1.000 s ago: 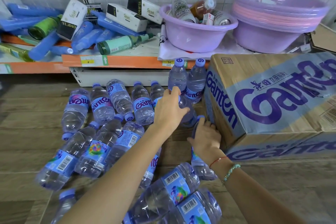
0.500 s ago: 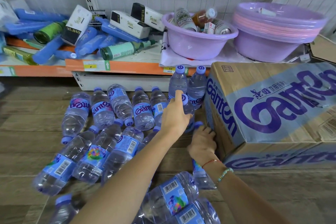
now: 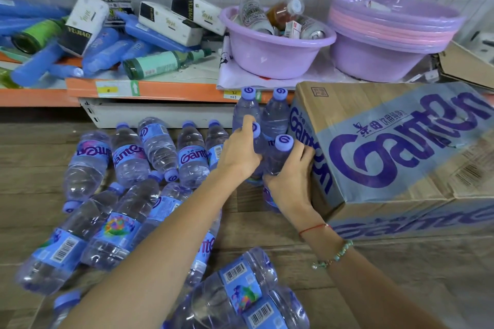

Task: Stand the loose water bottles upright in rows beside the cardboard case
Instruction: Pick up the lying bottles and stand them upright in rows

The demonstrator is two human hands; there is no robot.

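Both hands had closed in on the spot beside the cardboard case (image 3: 387, 147) since the frame a second before: the right hand (image 3: 290, 176), which then lay low over a bottle on the floor, now gripped a water bottle (image 3: 280, 153) raised to standing, its blue cap pointing up just beside the case's near corner. The left hand (image 3: 238, 153) had its fingers curled round the neck of a second upright bottle (image 3: 256, 132), touching the first on the side away from the case. Behind these, closer to the shelf (image 3: 165, 88), two standing bottles (image 3: 260, 112) already made the first row against the case's end face.

What the coming move turned on, as I judged it, was the long axis of the remaining stock. The loose bottles (image 3: 128, 184) lay on the wooden floor (image 3: 34, 152) on the side of the held pair away from the case, their lengths flat to the floor and their caps pointing several ways. More loose ones (image 3: 240, 291) lay nearer the person, below the forearms. The left hand was the nearer one to the main heap; the right hand sat against the case and was better placed to steady the row. Each fresh bottle would need turning from lying to standing before it joined the pair.
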